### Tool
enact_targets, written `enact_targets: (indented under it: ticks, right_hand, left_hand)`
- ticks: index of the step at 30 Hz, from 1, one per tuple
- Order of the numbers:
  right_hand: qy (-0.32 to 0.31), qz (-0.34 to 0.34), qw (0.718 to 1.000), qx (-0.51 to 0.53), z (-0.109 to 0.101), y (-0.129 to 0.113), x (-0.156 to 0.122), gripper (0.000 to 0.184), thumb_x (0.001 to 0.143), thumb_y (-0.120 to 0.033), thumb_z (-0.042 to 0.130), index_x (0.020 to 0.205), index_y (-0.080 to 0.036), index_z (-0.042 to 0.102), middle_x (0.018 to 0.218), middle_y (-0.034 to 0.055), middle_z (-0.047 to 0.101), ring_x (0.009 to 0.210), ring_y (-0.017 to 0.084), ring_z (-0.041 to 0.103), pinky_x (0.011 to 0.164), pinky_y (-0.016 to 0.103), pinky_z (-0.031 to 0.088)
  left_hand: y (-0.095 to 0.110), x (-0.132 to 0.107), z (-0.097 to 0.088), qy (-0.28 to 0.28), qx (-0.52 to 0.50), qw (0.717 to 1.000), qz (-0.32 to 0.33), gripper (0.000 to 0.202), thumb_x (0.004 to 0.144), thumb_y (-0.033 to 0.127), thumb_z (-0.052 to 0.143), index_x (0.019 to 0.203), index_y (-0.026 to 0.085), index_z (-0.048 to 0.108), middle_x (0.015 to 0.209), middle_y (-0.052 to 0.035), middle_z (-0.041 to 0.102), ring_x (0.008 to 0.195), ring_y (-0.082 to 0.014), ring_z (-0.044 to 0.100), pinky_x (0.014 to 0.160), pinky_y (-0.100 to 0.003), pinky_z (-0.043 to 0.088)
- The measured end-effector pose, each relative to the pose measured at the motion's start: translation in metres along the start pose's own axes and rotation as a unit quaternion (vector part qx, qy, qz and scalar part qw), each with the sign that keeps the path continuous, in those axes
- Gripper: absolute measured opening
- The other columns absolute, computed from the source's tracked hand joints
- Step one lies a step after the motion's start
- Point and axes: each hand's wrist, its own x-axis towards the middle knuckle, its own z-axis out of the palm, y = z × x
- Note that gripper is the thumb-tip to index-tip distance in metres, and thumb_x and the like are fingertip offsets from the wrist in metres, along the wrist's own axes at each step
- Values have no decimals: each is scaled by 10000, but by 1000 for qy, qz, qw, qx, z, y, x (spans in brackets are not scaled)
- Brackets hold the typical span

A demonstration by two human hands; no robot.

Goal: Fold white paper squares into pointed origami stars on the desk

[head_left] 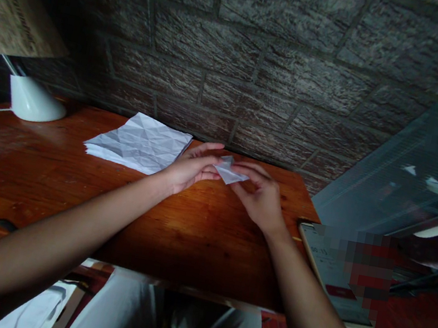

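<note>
A small folded piece of white paper [229, 171] is held just above the wooden table [70, 189] near its far edge. My left hand [191, 169] pinches its left side with thumb and fingers. From the right, my right hand [262, 196] grips the other side, fingers curled over the fold. Both forearms reach forward across the table.
A stack of creased white paper sheets [140, 143] lies left of my hands. A white lamp base [34, 99] with a tan shade [9, 8] stands far left. A brick wall [243, 49] backs the table. A tablet-like device [335, 275] lies at the right edge.
</note>
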Motion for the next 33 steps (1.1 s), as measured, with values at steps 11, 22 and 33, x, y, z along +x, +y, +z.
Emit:
enact_targets:
  ticks: [11,22,33]
  right_hand:
    - [45,214,954,205,-1,4,7,345,713,-528,912,852,-228,813,770,18,778,648,137,642,663,291,556]
    - [-1,198,964,176,0,3,4,331,722,-523,896,836,-220,825,761,12,780,638,136,625,617,268,516]
    - [40,24,999,-18,-1,8,0,152,850,-221,777,916,-330,859,1027,32,817,938,230,752,920,400,592]
  left_hand:
    - [7,-5,7,31,153,966,205,332,747,376,893,977,183,752,881,-20,759,862,-158,690,834,-279,519]
    - [-2,2,-4,-67,242,948,197,271,700,377,898,889,201,816,919,-50,808,840,-200,720,802,-306,546]
    - [6,-2,-13,-123,408,839,338,82,868,288,766,813,282,826,1016,-73,825,999,-248,726,997,-387,512]
